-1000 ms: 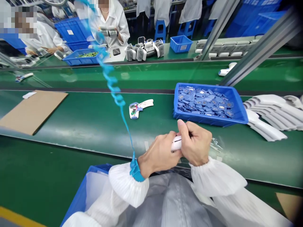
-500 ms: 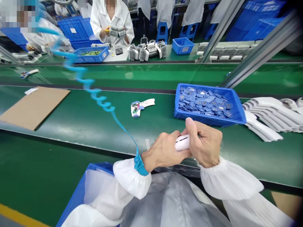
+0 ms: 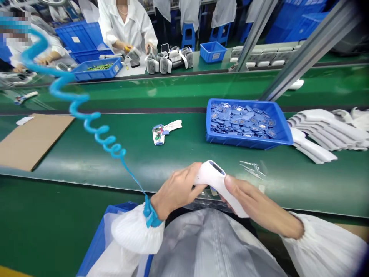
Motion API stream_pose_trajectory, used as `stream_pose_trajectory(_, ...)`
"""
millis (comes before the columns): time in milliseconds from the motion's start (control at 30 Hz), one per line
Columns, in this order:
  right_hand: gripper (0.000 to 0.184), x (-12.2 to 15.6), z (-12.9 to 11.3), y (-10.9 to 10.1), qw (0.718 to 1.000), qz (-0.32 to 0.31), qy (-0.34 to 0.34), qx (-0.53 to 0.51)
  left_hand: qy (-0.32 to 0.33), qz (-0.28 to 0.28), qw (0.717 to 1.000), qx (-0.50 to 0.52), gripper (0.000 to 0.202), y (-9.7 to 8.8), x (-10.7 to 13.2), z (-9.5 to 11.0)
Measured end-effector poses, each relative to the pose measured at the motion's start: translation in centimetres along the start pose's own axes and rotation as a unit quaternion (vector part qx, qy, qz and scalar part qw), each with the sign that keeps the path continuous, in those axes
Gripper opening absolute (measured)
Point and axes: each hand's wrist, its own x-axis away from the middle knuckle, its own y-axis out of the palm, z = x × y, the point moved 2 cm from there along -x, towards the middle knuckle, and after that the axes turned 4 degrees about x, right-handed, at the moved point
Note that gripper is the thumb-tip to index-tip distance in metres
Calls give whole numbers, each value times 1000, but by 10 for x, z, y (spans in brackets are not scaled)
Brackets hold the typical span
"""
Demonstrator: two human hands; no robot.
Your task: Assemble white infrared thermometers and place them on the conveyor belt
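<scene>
1. Fingers [image 3: 191, 173] of the left hand [image 3: 175, 190] wrap around a white plastic thermometer housing [image 3: 215, 181]; the right hand [image 3: 256, 206] clamps its grip end, with the thumb [image 3: 230, 184] pressed on it.
2. Housing sits tilted just above the near edge of the green table [image 3: 72, 156], between both hands; its dark slot faces up.
3. A blue wrist strap [image 3: 151, 215] circles the left wrist; a blue coiled cord [image 3: 98, 129] rises from it.
4. Small clear pieces [image 3: 252, 169] lie on the table just beyond the right hand; farther off are a blue tray [image 3: 248, 143] of small blue parts, stacked white housings [image 3: 325, 130], an opened thermometer [image 3: 161, 132] showing a circuit board, and a cardboard sheet [image 3: 31, 142].
5. Across the line, a co-worker [image 3: 127, 27] handles a grey device.
</scene>
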Motion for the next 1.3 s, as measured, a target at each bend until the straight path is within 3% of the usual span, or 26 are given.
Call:
stream_pose_trajectory(67,49,2,-4,3,998,-3,-53,19,11,-17,1000,4,46,-4,2,-3)
stream_pose_trajectory(200,42,1,-2,0,994,9,-92,65,-3,22,998,51,48,-13,-3,1)
stream_pose_trajectory(267,39,-4,-4,-5,988,29,-123,93,-43,-14,994,104,47,-16,-9,9)
stream_pose_trajectory(367,36,-19,-18,-13,965,168,-176,95,-119,-91,982,119,42,-16,-19,22)
stream_pose_trajectory(433,42,-32,-32,-12,938,282,-176,99,-141,-61,983,96,36,-14,-26,28)
stream_pose_trajectory(500,55,-45,-45,-4,908,356,-176,137,-135,-37,984,106,27,-9,-31,33)
stream_pose_trajectory(633,58,-61,-59,12,840,429,-232,236,-104,-47,992,57,19,6,-34,34)
stream_pose_trajectory(733,58,-63,-63,15,820,457,-261,224,-114,-5,993,-7,19,6,-31,28)
stream_pose_trajectory(833,59,-60,-63,9,829,483,-235,154,-135,27,988,74,25,1,-25,21)
stream_pose_trajectory(900,56,-60,-61,5,849,467,-213,127,-146,34,983,108,30,0,-23,17)
stream_pose_trajectory(1000,53,-66,-55,5,871,417,-217,142,-134,20,990,35,33,5,-27,18)
stream_pose_trajectory(1100,56,-68,-50,7,861,435,-228,130,-117,3,990,-77,36,15,-33,22)
stream_pose_trajectory(1167,56,-65,-48,5,862,431,-236,122,-115,3,990,-87,35,16,-33,26)
stream_pose_trajectory(1233,55,-60,-46,-7,889,378,-225,127,-121,7,992,-44,33,9,-29,26)
stream_pose_trajectory(1300,51,-59,-40,-32,913,333,-192,138,-136,10,991,1,31,-7,-21,22)
